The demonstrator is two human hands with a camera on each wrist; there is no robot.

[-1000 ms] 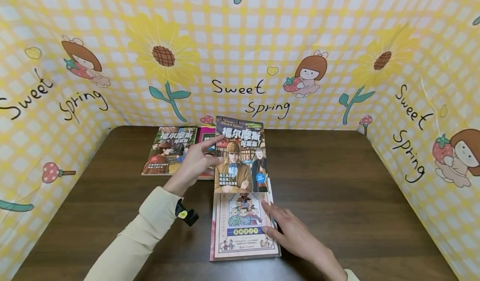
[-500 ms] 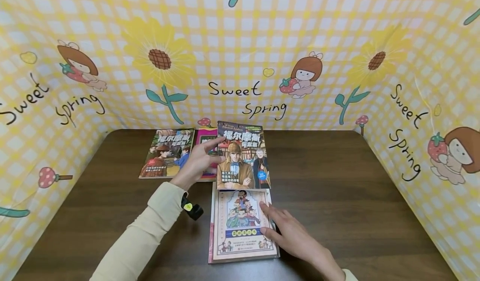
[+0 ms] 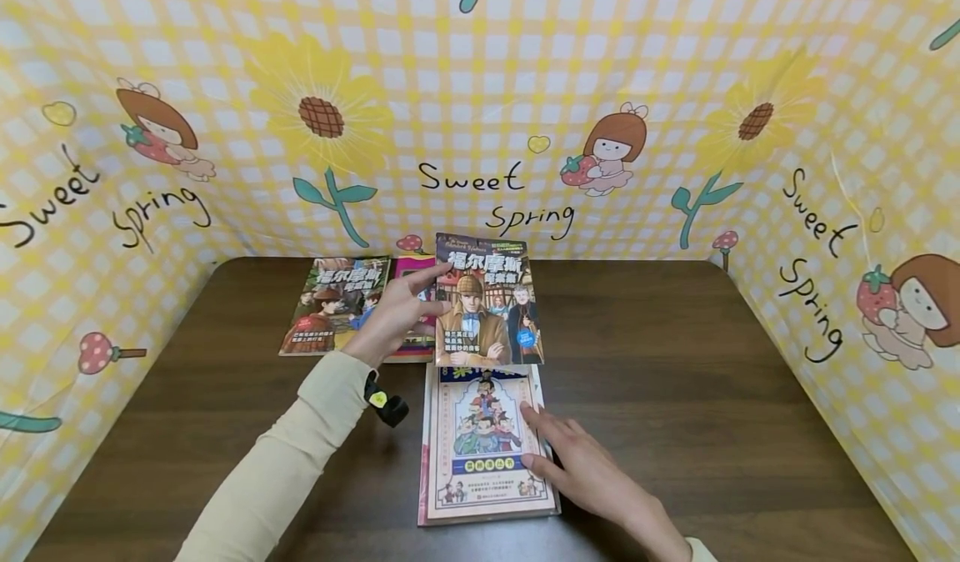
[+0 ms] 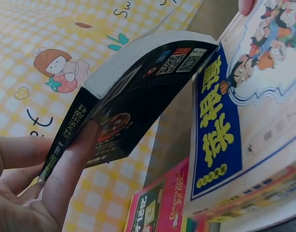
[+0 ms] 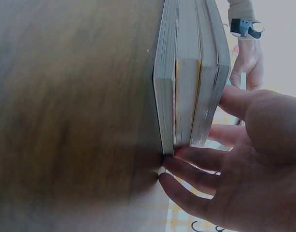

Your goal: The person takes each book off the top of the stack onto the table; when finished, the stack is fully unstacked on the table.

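Gripped a detective book (image 3: 487, 299) at its spine in the left hand (image 3: 393, 316), digits on both faces. Held it aloft and tilted over the far end of a stack of books (image 5: 186, 77), front cover toward the head camera, dark back cover with QR codes in sight of the left wrist camera. Could not tell about any contact between its lower edge and the stack. Covered part of the blue title band on the top book (image 3: 486, 433) in the head view.

Rested the right hand (image 3: 592, 466) unclenched at the stack's right side, thumb and one finger over the top cover, other fingers against the page edges down near the table (image 3: 712, 378).

Found the stack lying flat, well in from the table's far edge, about midway between its left and right edges. Saw a second detective book (image 3: 333, 303) lying flat at the far edge, toward the far left corner, and a pink book (image 4: 162, 198) just beside it, partly hidden by the left hand in the head view.

Wore a cream sleeve (image 3: 277, 462) and a black wrist strap (image 3: 386, 402) on the left arm. Noted yellow-checked cloth (image 3: 465, 87) hanging beyond the far, left and right edges.
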